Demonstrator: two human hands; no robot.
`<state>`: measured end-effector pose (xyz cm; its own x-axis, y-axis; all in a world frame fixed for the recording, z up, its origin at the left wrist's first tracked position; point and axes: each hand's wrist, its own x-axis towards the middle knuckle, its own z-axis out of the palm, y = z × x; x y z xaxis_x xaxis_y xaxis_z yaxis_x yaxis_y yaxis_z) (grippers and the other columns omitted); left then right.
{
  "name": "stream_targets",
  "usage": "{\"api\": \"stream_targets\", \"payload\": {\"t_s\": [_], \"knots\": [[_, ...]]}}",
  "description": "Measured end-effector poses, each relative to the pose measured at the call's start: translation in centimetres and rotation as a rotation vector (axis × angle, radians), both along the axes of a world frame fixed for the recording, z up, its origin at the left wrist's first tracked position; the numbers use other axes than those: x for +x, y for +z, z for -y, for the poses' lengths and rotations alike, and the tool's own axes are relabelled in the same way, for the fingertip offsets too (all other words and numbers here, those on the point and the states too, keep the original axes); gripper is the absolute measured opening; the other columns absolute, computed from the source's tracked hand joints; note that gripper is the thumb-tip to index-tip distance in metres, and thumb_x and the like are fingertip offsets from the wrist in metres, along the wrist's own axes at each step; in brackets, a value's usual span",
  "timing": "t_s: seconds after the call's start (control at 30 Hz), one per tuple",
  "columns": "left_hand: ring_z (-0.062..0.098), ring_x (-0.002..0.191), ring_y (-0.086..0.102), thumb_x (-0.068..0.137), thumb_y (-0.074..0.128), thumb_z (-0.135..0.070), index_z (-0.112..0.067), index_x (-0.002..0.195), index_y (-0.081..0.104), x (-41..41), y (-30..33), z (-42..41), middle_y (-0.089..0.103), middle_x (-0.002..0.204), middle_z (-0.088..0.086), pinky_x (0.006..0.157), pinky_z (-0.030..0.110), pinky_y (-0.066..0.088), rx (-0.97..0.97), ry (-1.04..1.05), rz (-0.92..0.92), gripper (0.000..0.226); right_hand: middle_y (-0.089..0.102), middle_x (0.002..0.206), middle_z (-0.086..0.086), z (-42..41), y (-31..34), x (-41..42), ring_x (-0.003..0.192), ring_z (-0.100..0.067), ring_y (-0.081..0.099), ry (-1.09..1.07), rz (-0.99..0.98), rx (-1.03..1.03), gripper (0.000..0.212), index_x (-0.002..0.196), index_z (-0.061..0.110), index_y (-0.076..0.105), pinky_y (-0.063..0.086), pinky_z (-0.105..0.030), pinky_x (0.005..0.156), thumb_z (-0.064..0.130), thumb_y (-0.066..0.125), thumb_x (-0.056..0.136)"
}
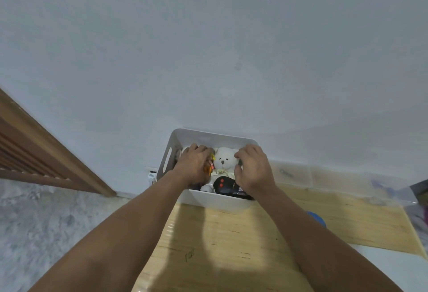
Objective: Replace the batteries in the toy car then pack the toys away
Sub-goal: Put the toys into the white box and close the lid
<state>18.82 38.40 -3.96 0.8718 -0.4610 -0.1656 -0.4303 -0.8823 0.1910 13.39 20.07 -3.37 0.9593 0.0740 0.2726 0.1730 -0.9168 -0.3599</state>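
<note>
head view, looking down at my two forearms reaching into a white bin [185, 140] that stands at the far edge of a wooden table [231, 240], against a pale wall [208, 48]. the bin has a slot handle in its left wall. inside it, in the middle, a white bear [223, 158] sits face up with a cream bow at its neck. just in front of the bear, against the near wall, lies a black remote [225, 185] with two red buttons. at the bear's left an orange toy [209, 168] shows only as a sliver under my hand; i cannot tell whether it is the toy car. a pale soft thing lies at the far left corner, mostly hidden.

my left hand [195, 166] is inside the bin on its left side, palm down, fingers curled over the orange toy and the pale thing; whether it grips either one i cannot tell. my right hand [253, 168] is over the right side of the bin, fingers bent, fingertips touching the bear's right ear and side, wrist above the remote's right end; a firm hold is not shown.

right of the bin, a clear box [291, 174] stands along the wall, contents blurred. a blue object [317, 218] peeks out from behind my right forearm. a wooden louvred door [34, 152] is at left.
</note>
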Motion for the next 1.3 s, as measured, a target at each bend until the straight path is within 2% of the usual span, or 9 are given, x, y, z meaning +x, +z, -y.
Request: {"api": "stream_targets", "payload": {"t_s": [0.2, 0.5, 0.6, 0.67, 0.73, 0.83, 0.9, 1.13, 1.3], "knots": [[0.026, 0.125, 0.035, 0.077, 0.068, -0.033, -0.021, 0.142, 0.038, -0.3, 0.2, 0.1, 0.042, 0.134, 0.008, 0.102, 0.036, 0.033, 0.071, -0.023, 0.067, 0.072, 0.067, 0.08, -0.006, -0.2, -0.9, -0.6, 0.095, -0.033, 0.061, -0.019, -0.018, -0.085, 0.026, 0.079, 0.007, 0.069, 0.035, -0.033, 0.092, 0.004, 0.067, 0.053], [0.028, 0.131, 0.037, 0.076, 0.069, -0.033, -0.023, 0.145, 0.032, -0.1, -0.3, -0.2, 0.041, 0.145, 0.004, 0.107, 0.044, 0.032, -0.015, 0.04, -0.046, 0.079, 0.066, 0.082, -0.007, -0.3, -0.2, -0.6, 0.095, -0.032, 0.061, -0.031, -0.06, -0.106, 0.026, 0.078, 0.007, 0.071, 0.049, -0.038, 0.092, 0.001, 0.072, 0.053], [0.03, 0.129, 0.043, 0.081, 0.062, -0.036, -0.015, 0.138, 0.045, -0.2, 0.2, -1.0, 0.047, 0.141, 0.008, 0.108, 0.048, 0.035, -0.093, 0.094, 0.064, 0.063, 0.064, 0.11, -0.015, -0.3, 0.0, -1.0, 0.115, -0.037, 0.054, -0.097, -0.086, -0.144, 0.034, 0.095, 0.005, 0.07, 0.042, -0.044, 0.103, 0.0, 0.067, 0.061], [0.034, 0.119, 0.052, 0.082, 0.055, -0.037, -0.006, 0.121, 0.059, -0.6, 0.4, -2.0, 0.059, 0.125, 0.013, 0.105, 0.051, 0.036, -0.139, 0.087, 0.276, 0.05, 0.045, 0.141, -0.021, -0.4, 0.5, -1.3, 0.135, -0.037, 0.037, -0.178, -0.133, -0.054, 0.053, 0.122, 0.003, 0.059, 0.031, -0.041, 0.114, -0.009, 0.06, 0.07], [0.035, 0.12, 0.051, 0.079, 0.046, -0.041, -0.003, 0.113, 0.063, -1.0, 0.4, -2.8, 0.061, 0.119, 0.015, 0.104, 0.055, 0.035, -0.153, 0.144, 0.419, 0.053, 0.021, 0.157, -0.013, -0.4, 1.0, -1.3, 0.143, -0.029, 0.027, -0.248, -0.226, 0.085, 0.069, 0.14, 0.004, 0.04, 0.029, -0.033, 0.114, -0.014, 0.054, 0.075], [0.029, 0.146, 0.02, 0.088, 0.05, -0.04, -0.007, 0.138, 0.044, -1.8, 0.1, -3.8, 0.037, 0.149, 0.011, 0.116, 0.051, 0.016, -0.04, 0.262, 0.242, 0.06, 0.013, 0.161, -0.005, -0.3, 1.3, -1.2, 0.143, -0.024, 0.029, -0.256, -0.252, 0.13, 0.079, 0.147, 0.004, 0.028, 0.031, -0.031, 0.111, -0.016, 0.052, 0.075], [0.026, 0.15, 0.006, 0.092, 0.048, -0.043, -0.009, 0.146, 0.033, -1.9, -0.3, -4.1, 0.025, 0.157, 0.009, 0.119, 0.047, 0.009, -0.011, 0.272, 0.197, 0.065, 0.013, 0.161, -0.004, -0.2, 1.2, -1.1, 0.144, -0.023, 0.027, -0.252, -0.252, 0.147, 0.081, 0.148, 0.003, 0.025, 0.029, -0.03, 0.113, -0.016, 0.052, 0.075], [0.026, 0.15, 0.003, 0.091, 0.048, -0.048, -0.012, 0.143, 0.035, -1.9, 0.0, -4.0, 0.026, 0.156, 0.008, 0.119, 0.048, 0.007, -0.029, 0.27, 0.207, 0.065, 0.012, 0.162, -0.002, 0.1, 1.2, -1.4, 0.145, -0.022, 0.025, -0.242, -0.265, 0.184, 0.082, 0.149, 0.007, 0.025, 0.03, -0.031, 0.112, -0.016, 0.048, 0.075], [0.028, 0.148, 0.012, 0.091, 0.049, -0.044, -0.01, 0.135, 0.044, -2.6, 0.7, -3.3, 0.035, 0.15, 0.01, 0.116, 0.054, 0.01, -0.057, 0.274, 0.258, 0.055, 0.012, 0.162, -0.001, 0.7, 1.7, -2.1, 0.147, -0.02, 0.021, -0.203, -0.303, 0.195, 0.078, 0.151, 0.011, 0.022, 0.026, -0.03, 0.113, -0.01, 0.049, 0.081]]}}
